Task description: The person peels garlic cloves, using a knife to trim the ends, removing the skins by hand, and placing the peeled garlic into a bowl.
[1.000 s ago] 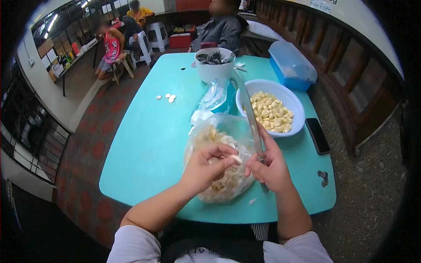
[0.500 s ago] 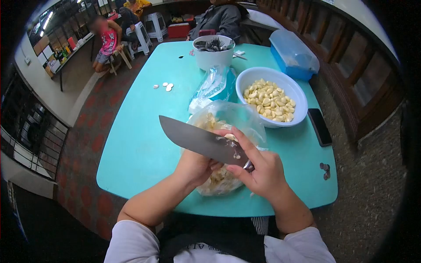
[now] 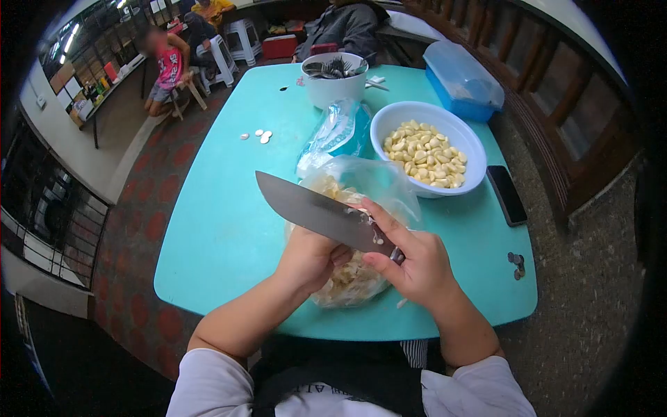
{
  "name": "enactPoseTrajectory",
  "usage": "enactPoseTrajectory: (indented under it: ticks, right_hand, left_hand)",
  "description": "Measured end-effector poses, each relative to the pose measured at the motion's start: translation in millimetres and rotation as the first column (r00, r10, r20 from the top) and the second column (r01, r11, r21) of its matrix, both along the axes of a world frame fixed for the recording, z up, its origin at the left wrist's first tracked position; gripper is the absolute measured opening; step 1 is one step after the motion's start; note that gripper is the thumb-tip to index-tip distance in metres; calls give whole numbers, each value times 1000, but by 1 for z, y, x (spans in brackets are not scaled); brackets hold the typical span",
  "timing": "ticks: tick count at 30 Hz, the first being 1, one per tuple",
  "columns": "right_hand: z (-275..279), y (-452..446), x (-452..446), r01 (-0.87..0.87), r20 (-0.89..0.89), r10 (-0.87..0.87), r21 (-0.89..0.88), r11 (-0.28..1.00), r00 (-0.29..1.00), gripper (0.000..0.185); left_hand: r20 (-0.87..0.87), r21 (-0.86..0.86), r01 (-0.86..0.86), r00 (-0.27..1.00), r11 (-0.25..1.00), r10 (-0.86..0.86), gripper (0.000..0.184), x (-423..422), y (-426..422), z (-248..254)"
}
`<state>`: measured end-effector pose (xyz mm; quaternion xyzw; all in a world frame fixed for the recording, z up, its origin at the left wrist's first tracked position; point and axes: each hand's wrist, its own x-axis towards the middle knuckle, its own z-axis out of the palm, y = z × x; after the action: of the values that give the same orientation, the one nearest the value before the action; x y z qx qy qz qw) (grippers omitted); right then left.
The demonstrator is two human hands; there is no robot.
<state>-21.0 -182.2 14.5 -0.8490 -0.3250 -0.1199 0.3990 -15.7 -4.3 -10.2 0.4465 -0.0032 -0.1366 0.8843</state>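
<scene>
My right hand [image 3: 415, 267] is closed round the handle of a broad-bladed knife [image 3: 313, 208], its index finger stretched along the blade near the handle end. Bits of pale skin stick to the steel. Behind the blade, my left hand [image 3: 310, 258] is curled, its fingers partly hidden; the garlic clove at its fingertips is mostly covered by the knife and my right index finger. Below both hands lies a clear plastic bag [image 3: 351, 281] full of papery garlic peel. A pale blue bowl [image 3: 476, 156] of peeled garlic cloves [image 3: 425, 154] stands beyond them to the right.
On the turquoise table [image 3: 215, 229] are a white tub [image 3: 333, 90] of forks, a teal plastic packet [image 3: 340, 135], a lidded blue box [image 3: 462, 83], a phone [image 3: 506, 196] and coins [image 3: 517, 265]. A person in dark clothing [image 3: 347, 31] sits across the table.
The knife has tilted slightly, its tip shifting a little right and up. The clove seen above the blade before is now mostly hidden. Both hands keep nearly the same place.
</scene>
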Motion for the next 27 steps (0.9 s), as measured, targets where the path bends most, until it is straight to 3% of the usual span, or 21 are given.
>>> enactPoseTrajectory:
  ticks: [3,6,8,10,12,15,18,24,27]
  right_hand:
    - [2,-2,1,-2,-26,2,-20,1000,1000,59]
    - [-8,-5,6,-79,-90,90,122,989,992,56]
    - [-15,-4,8,-139,-233,227,342,929,946,53]
    - [-16,-6,8,-127,-415,383,524,842,825,50]
    - [-10,-14,6,-42,-596,541,648,761,594,48]
    - [-10,-16,9,-67,-586,641,710,701,496,49]
    - [-5,-9,6,-55,-585,633,711,701,507,59]
    - [-17,-9,5,-104,-533,639,717,689,555,46]
    - [-14,1,1,-53,-544,575,697,716,611,44]
  left_hand:
    - [7,30,-38,999,999,38,13,-1,2,3]
    - [53,57,-29,998,998,26,13,-1,3,2]
    - [83,90,8,996,996,-15,15,2,7,-3]
    - [52,25,55,997,998,-56,17,3,10,3]
    - [45,-53,135,990,989,-133,27,7,14,2]
    - [13,-124,140,990,982,-139,24,5,14,9]
    - [8,-136,125,992,983,-125,16,5,14,10]
    - [71,-106,68,996,992,-61,13,9,13,-4]
    - [2,-31,-81,997,996,81,10,10,9,2]
